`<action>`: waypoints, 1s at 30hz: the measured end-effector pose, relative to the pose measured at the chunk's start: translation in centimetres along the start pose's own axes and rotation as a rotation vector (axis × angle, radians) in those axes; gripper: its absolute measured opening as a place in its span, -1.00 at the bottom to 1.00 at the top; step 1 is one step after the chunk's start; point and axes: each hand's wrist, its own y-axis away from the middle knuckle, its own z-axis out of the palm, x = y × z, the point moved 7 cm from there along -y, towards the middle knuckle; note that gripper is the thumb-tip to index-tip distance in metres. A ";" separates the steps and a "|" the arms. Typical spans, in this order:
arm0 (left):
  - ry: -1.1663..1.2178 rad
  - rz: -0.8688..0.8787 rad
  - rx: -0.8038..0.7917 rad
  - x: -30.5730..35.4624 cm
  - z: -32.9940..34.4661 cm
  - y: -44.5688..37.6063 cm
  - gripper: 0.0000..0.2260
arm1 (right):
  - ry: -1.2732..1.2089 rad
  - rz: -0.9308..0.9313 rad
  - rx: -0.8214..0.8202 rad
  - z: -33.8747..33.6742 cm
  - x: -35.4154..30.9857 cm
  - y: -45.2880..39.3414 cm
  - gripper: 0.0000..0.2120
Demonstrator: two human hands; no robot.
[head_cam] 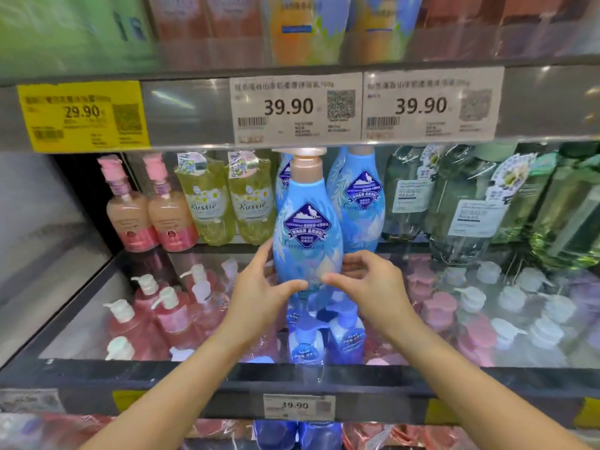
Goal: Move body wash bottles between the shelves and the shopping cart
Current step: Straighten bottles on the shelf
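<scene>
Presently, one blue bottle (307,235) is found upright at the front of the middle shelf (97,306), its long axis vertical and its gold cap (306,164) close under the price rail (357,107). It lies straight ahead of both hands, between them, at about equal reach.

The left hand (259,287) is curled round the bottle's lower left side, thumb laid across the front. The right hand (367,280) is set against the lower right side, fingers bent and the forefinger meeting the left thumb at the front. The bottle is thus clasped low on its body by both hands. Whether its base rests on the shelf cannot be told; it is hidden by the hands.

A second blue bottle (360,196) stands just behind and to the right. The cart is not in view.
</scene>
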 end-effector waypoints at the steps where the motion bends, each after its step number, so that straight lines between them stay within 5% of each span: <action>1: 0.001 0.004 0.010 -0.1 0.0 -0.6 -0.39 | 0.005 -0.007 -0.002 0.2 -0.3 -0.6 -0.75; 20: -0.134 -0.035 0.029 -1.5 -0.3 -7.4 -0.41 | 0.197 0.050 0.109 2.6 0.0 -6.8 -0.55; 30: -0.608 -0.241 0.034 -0.9 -0.7 -6.7 -0.49 | 0.413 0.103 0.032 2.3 -0.5 -5.9 -0.75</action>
